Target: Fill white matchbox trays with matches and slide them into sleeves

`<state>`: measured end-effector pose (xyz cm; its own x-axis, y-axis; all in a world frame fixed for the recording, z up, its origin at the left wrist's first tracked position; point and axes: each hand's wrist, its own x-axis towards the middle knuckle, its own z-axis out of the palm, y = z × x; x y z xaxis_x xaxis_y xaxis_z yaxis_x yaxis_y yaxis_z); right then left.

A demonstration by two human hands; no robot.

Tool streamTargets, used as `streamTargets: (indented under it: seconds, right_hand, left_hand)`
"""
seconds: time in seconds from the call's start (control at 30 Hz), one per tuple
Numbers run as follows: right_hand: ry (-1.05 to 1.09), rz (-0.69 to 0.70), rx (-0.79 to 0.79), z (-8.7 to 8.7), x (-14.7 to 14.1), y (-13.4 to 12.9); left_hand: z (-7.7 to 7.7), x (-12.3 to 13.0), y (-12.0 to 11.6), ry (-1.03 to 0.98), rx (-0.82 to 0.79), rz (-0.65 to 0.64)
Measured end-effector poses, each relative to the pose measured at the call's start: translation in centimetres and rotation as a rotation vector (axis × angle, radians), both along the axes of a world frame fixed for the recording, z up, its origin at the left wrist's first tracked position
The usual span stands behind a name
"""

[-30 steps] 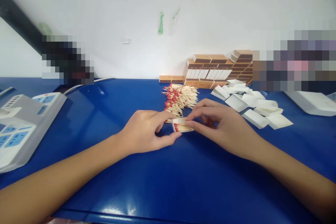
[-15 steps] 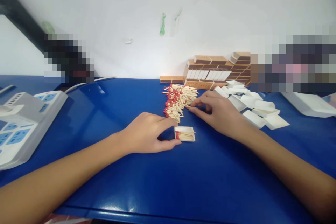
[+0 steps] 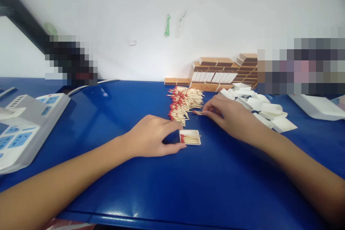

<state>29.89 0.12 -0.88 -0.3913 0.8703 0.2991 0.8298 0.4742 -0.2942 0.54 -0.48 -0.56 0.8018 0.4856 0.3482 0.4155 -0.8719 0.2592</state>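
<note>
A small white matchbox tray (image 3: 196,133) lies on the blue table with several red-headed matches (image 3: 191,139) in it. My left hand (image 3: 155,136) grips the tray's left end between thumb and fingers. Just beyond it lies a loose heap of matches (image 3: 185,102), most of their red heads to the left. My right hand (image 3: 225,113) pinches a few matches (image 3: 198,113) by their plain ends, right of the heap; their red heads point left. How many it holds I cannot tell.
Brown matchboxes (image 3: 212,86) are stacked against the wall. White trays (image 3: 261,104) lie jumbled beyond my right wrist. A grey-white device with blue panels (image 3: 35,125) stands at the left, a cable (image 3: 91,85) behind it. A white container (image 3: 318,107) sits far right.
My right hand has drawn back to the right from the heap, with a few matches now visible in its fingertips. My left hand and the tray have hardly moved.
</note>
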Motion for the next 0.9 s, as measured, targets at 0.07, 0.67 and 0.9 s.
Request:
streamTargets:
  seconds: [0.07,0.67,0.9]
  right_hand:
    - [0.004,0.007,0.009,0.1,0.1,-0.1]
    - [-0.019,0.031,-0.125,0.4,0.5,-0.4]
    - [-0.049,0.023,-0.122,1.4,1.1,-0.6]
  left_hand:
    - [0.0,0.0,0.0,-0.009,0.007,0.001]
    - [-0.1,-0.1,0.2,-0.011,0.011,-0.002]
    - [-0.1,0.0,0.1,0.000,0.016,0.002]
